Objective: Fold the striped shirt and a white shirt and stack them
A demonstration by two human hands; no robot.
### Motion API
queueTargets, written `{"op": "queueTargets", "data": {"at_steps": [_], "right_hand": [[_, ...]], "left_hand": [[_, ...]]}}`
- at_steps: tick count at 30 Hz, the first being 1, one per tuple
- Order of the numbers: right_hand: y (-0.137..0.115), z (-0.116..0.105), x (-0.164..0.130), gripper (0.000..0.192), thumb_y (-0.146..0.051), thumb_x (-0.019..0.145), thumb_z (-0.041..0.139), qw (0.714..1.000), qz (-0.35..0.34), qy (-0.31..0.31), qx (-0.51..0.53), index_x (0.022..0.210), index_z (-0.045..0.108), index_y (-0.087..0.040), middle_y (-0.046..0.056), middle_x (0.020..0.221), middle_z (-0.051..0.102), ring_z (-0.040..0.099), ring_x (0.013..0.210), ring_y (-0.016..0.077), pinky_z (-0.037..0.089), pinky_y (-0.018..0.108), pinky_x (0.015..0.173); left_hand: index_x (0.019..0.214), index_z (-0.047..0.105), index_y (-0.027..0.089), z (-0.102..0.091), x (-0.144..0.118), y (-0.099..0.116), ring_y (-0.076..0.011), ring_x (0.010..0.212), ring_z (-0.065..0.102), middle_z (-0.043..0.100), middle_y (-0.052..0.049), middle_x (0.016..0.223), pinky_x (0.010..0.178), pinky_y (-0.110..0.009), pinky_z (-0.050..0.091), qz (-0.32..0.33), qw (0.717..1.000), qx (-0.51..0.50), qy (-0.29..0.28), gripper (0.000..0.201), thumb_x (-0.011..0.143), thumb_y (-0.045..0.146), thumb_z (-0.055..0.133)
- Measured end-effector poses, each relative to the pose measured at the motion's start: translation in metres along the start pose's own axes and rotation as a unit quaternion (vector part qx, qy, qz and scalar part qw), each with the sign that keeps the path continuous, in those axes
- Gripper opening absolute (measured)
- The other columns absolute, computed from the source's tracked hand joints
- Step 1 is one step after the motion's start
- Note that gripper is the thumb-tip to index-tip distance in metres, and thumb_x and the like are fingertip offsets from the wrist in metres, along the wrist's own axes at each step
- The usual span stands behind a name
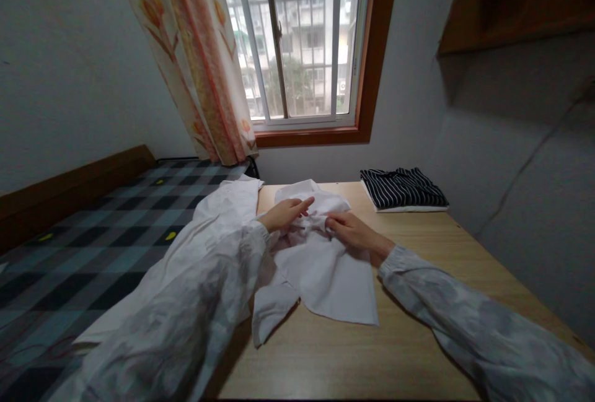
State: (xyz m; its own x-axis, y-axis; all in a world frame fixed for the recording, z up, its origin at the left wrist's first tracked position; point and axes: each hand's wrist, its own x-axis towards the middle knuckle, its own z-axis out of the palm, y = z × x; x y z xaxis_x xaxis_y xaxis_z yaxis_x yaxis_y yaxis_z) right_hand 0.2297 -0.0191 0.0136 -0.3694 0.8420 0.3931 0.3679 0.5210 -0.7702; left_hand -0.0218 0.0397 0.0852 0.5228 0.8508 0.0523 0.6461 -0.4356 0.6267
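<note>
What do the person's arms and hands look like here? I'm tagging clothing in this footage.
Both arms wear long, loose sleeves of pale whitish-grey crinkled fabric with a faint mottled pattern, gathered at the cuffs. The left hand and right hand are bare: no gloves, and no rings or watch that I can make out.

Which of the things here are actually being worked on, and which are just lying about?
In use:
- crumpled white cloth garment on the pale wooden table
- left hand, resting on it
- right hand, fingers pinching its fabric

Lying about:
- folded dark striped garment at the table's far end
- checked blue bedcover
- floral orange curtain
</note>
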Motion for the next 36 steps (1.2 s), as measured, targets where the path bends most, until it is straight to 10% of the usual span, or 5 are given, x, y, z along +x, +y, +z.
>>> {"op": "queueTargets", "data": {"at_steps": [5, 12, 19, 24, 36], "right_hand": [[-0.021, 0.022, -0.008, 0.031, -0.049, 0.104, 0.066, 0.991, -0.049, -0.124, -0.013, 0.098, 0.081, -0.023, 0.004, 0.090, 0.079, 0.070, 0.081, 0.0217, 0.057, 0.033, 0.079], [0.021, -0.026, 0.003, 0.032, -0.038, 0.096, 0.068, 0.989, -0.025, 0.132, -0.066, 0.122, 0.078, -0.022, 0.012, 0.123, 0.080, 0.074, 0.112, 0.0294, 0.057, 0.045, 0.103], [0.033, -0.018, 0.023, 0.056, -0.034, 0.085, 0.077, 0.997, -0.028, 0.049, -0.044, 0.140, 0.072, -0.024, 0.012, 0.148, 0.070, 0.063, 0.138, 0.0318, 0.045, 0.048, 0.121], [0.025, -0.010, 0.026, 0.016, -0.033, 0.096, 0.061, 0.996, -0.015, 0.077, -0.049, 0.098, 0.073, -0.022, 0.005, 0.104, 0.077, 0.069, 0.103, 0.0259, 0.053, 0.037, 0.096], [0.013, -0.028, 0.040, 0.041, -0.058, 0.110, 0.037, 0.986, -0.021, 0.144, -0.086, 0.086, 0.050, -0.027, 0.001, 0.076, 0.061, 0.055, 0.071, 0.0205, 0.036, 0.031, 0.067]], "left_hand": [[0.090, 0.078, 0.020, 0.023, 0.002, 0.004, -0.0221, 0.077, 0.070, 0.079, -0.006, 0.085, 0.070, -0.030, 0.052, 0.023, 0.998, 0.057, 0.010, 0.031, 0.085, 0.050, 0.075], [0.095, 0.078, 0.017, -0.004, -0.007, -0.013, -0.0195, 0.075, 0.067, 0.076, -0.003, 0.082, 0.068, -0.027, 0.050, 0.075, 0.996, -0.012, -0.042, 0.024, 0.079, 0.026, 0.063], [0.096, 0.077, 0.015, -0.017, -0.009, -0.012, -0.0198, 0.083, 0.065, 0.077, -0.004, 0.089, 0.076, -0.028, 0.051, 0.130, 0.984, -0.053, -0.106, 0.026, 0.078, 0.027, 0.063], [0.094, 0.074, 0.016, -0.031, -0.017, -0.019, -0.0163, 0.073, 0.056, 0.069, -0.001, 0.080, 0.068, -0.027, 0.043, 0.104, 0.994, 0.031, 0.033, 0.025, 0.081, 0.026, 0.056], [0.088, 0.067, 0.025, -0.052, -0.013, -0.015, -0.0268, 0.088, 0.068, 0.076, -0.006, 0.091, 0.068, -0.033, 0.036, -0.084, 0.928, 0.270, 0.243, 0.011, 0.091, 0.033, 0.061]]}}
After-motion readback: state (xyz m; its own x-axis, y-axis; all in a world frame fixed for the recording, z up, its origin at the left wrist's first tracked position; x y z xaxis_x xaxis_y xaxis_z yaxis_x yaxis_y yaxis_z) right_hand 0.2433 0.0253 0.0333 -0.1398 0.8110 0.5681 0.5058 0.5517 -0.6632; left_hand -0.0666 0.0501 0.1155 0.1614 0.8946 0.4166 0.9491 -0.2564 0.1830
